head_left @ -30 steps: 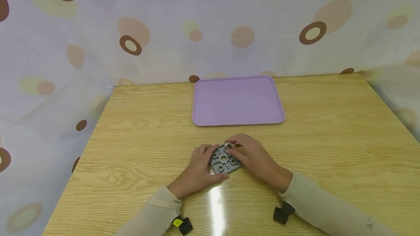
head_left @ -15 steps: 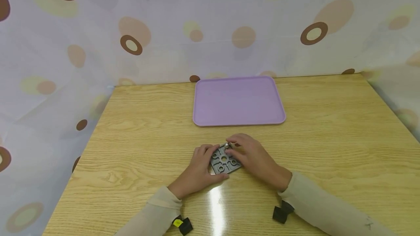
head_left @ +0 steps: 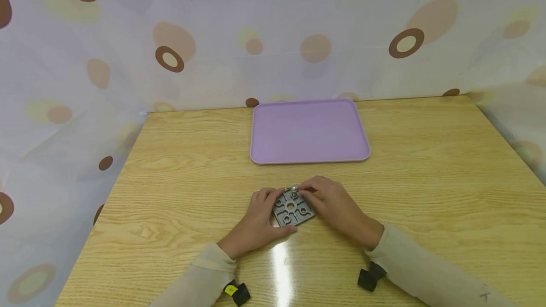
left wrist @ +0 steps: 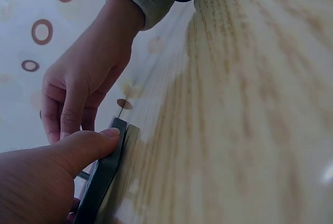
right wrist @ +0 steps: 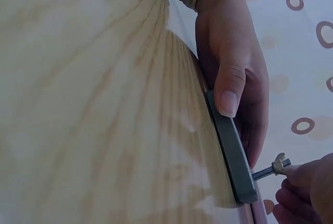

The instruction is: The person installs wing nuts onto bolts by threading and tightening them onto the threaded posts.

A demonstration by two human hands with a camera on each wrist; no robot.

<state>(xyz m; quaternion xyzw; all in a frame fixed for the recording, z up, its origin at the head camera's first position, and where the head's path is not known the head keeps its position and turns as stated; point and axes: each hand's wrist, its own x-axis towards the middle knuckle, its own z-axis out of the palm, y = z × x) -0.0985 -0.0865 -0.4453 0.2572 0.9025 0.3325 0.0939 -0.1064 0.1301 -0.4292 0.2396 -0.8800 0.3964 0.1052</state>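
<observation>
A square grey metal plate (head_left: 290,206) with a centre hole and ringed corner holes lies near the table's middle. My left hand (head_left: 260,221) grips it along its left side, thumb at the near edge and fingers at the far edge. From its far corner a threaded bolt (right wrist: 264,172) stands out, carrying a wing nut (right wrist: 281,163). At that nut are the thumb and forefinger of my right hand (head_left: 337,206), pinching it from the right side. In the left wrist view, the plate (left wrist: 103,179) shows edge-on under my left thumb, and the nut is hidden.
A purple tray (head_left: 309,131) stands beyond the plate, close to the patterned cloth backdrop (head_left: 290,37). Both forearms rest over the near part of the wooden table (head_left: 170,179), each with a black wrist device.
My right fingers have shifted slightly right, and more of the bolt and wing nut now shows. My left hand and the plate stay where they were.
</observation>
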